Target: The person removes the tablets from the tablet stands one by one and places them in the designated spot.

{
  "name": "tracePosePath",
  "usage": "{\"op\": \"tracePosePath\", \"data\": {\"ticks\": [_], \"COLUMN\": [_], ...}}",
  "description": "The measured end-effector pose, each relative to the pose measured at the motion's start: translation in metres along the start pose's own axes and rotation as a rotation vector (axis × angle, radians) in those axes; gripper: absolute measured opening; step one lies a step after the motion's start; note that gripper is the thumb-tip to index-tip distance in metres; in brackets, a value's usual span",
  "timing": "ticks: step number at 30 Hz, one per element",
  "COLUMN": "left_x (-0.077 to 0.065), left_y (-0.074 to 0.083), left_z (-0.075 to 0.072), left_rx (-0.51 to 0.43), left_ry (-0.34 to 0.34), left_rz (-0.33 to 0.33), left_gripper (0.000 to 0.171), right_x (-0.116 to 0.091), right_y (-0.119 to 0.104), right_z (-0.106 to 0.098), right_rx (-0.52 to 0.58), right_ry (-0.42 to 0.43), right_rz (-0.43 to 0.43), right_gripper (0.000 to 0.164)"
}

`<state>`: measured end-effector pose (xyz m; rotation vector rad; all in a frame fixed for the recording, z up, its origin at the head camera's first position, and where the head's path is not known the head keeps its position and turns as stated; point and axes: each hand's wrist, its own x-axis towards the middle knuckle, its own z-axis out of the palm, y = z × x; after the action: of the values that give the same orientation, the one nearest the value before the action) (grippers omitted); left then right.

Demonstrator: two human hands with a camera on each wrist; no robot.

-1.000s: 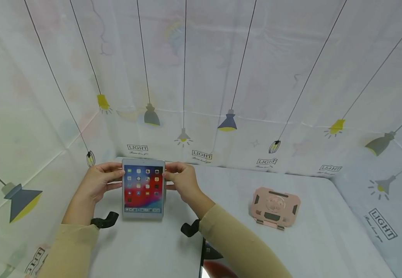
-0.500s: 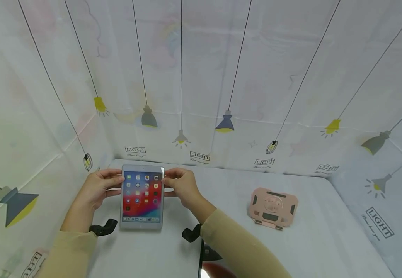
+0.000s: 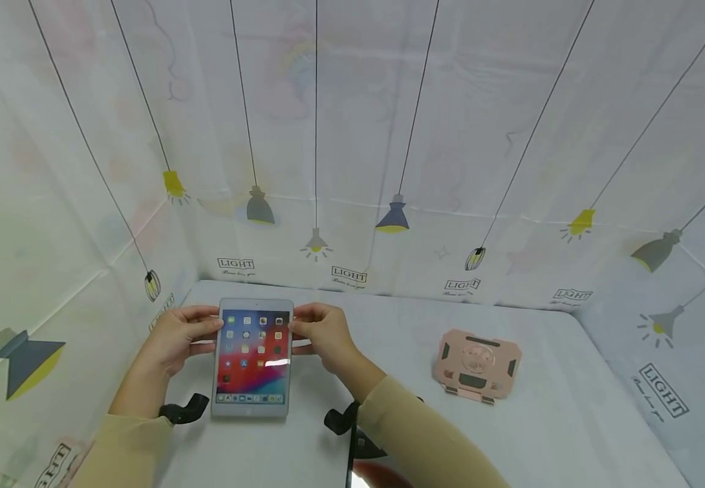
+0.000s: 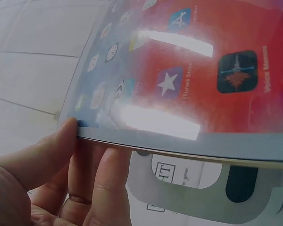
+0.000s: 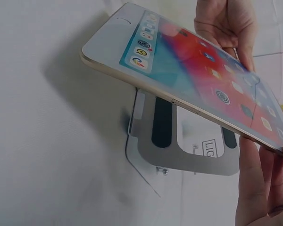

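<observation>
Both hands hold a white tablet (image 3: 253, 359) with a lit screen of app icons, seen on the left of the head view. My left hand (image 3: 172, 339) pinches its left edge near the top, thumb on the front and fingers behind. At the opposite edge my right hand (image 3: 327, 339) pinches it in the same manner. Behind the tablet is a grey stand (image 5: 198, 165) with dark pads and a cut-out middle, visible in both wrist views and hidden from the head camera. The tablet leans back over it; whether they touch I cannot tell.
A pink case (image 3: 477, 366) with dark pads lies on the white table (image 3: 554, 407) to the right. Near the front edge, a dark glossy screen (image 3: 383, 471) is partly covered by the right forearm. Patterned curtains (image 3: 352, 135) hang behind and beside the table.
Both hands have brought the tablet down and nearer to me in the head view, and lately a little to the right. A light reflection now shows on its screen. The grips look unchanged.
</observation>
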<state>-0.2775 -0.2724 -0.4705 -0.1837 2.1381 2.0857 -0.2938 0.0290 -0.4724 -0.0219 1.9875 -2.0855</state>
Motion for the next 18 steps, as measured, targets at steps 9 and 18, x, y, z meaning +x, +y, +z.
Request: {"op": "tracePosePath", "data": {"ticks": [9, 18], "left_x": [-0.001, -0.005], "left_y": [-0.013, -0.018], "left_z": [0.008, 0.019], "left_rx": [-0.002, -0.02], "left_ry": [0.005, -0.007], "left_rz": [-0.049, -0.08], "left_gripper": [0.035, 0.029], "right_x": [-0.008, -0.016], "right_y": [0.007, 0.016], "right_z": [-0.005, -0.01], "right_rx": [-0.006, 0.021], "right_ry": [0.01, 0.02], "right_rz": [0.038, 0.053], "right_gripper": [0.022, 0.025]}}
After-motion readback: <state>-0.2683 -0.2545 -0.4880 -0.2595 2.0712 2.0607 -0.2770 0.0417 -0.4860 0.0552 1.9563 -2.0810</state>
